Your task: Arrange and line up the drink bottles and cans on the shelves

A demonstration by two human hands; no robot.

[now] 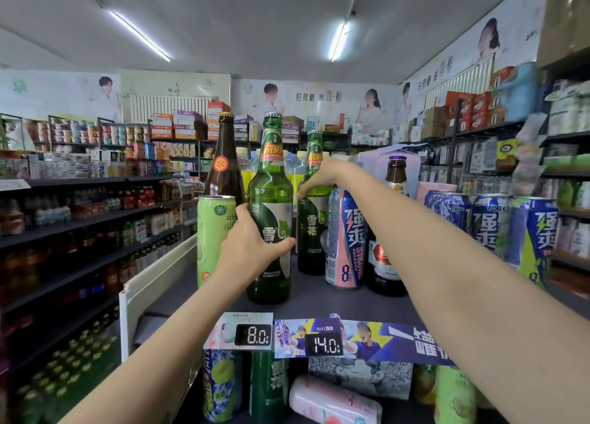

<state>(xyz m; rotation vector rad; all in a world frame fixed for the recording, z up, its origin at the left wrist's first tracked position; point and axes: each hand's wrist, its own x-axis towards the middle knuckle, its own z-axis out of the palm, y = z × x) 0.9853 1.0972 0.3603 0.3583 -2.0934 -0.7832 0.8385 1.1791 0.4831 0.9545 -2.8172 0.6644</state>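
Both green bottles upright near shelf (319, 299) front edge, L hand (252, 248) fingers wrapped round front bottle (270, 219), R hand (319, 177) curled on rear bottle (314, 212) just behind-right, prob needs sliding fwd to line up.

Shop interior: white ceiling (255, 24) with two fluorescent tube lights (339, 40); poster-covered walls (319, 99); white radiator (166, 107); dark stocked shelving (79, 219) along both sides.

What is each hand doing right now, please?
Left hand: grips the front green bottle.
Right hand: grips the rear green bottle.
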